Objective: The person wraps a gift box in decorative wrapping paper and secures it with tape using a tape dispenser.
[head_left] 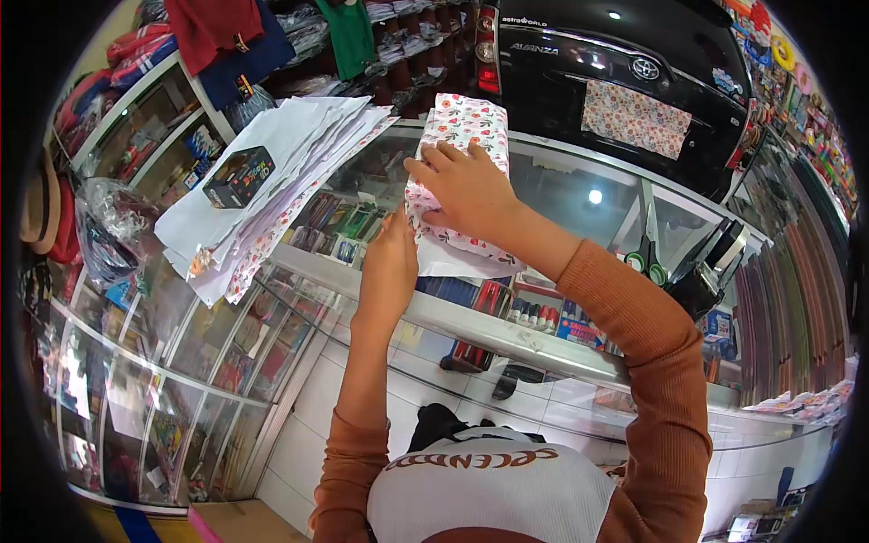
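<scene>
A box-shaped parcel in white paper with red flowers, the wrapping paper [471, 116], lies on the glass counter. My right hand [471, 190] rests on top of it, fingers apart and pressing on the paper. At the parcel's left side, my left hand [389, 262] is closed with its fingertips at the paper's edge; the exact grip is partly hidden. A loose flap of the paper, white side up [466, 261], spreads over the counter's near edge.
Left of the parcel is a stack of paper sheets [281, 149] with a small black box [239, 177] on it. To the right stand green-handled scissors [646, 258] and a black tape dispenser [701, 281]. Beyond the glass counter [552, 339] is a parked black car [625, 36].
</scene>
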Available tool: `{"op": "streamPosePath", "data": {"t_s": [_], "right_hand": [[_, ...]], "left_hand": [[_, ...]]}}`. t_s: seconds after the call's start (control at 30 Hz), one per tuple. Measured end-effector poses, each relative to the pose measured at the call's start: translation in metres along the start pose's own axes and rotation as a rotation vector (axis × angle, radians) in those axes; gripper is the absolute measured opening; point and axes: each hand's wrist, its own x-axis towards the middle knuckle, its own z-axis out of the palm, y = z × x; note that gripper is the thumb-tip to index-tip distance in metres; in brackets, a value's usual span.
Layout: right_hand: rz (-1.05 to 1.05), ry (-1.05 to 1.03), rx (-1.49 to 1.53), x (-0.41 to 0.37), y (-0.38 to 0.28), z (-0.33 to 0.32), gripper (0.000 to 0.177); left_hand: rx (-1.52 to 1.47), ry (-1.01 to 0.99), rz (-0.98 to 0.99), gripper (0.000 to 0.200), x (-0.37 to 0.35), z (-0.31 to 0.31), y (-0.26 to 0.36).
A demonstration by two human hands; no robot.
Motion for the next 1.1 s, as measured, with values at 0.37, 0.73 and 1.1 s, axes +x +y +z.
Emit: {"op": "streamPosePath", "data": {"t_s": [0.37,0.73,1.1], "right_hand": [[-0.015,0.024,0.030,0.000,0.004,0.004,0.071],[0.044,0.050,-0.030,0.001,-0.009,0.006,0.074],[0.058,0.006,-0.095,0.000,-0.010,0.002,0.078]], "left_hand": [[0.087,-0.054,0.034,0.056,-0.019,-0.006,0.001],[0.129,0.063,0.124,0.050,-0.026,0.003,0.005],[-0.027,0.058,-0.055,0.056,-0.027,-0.004,0.011]]}}
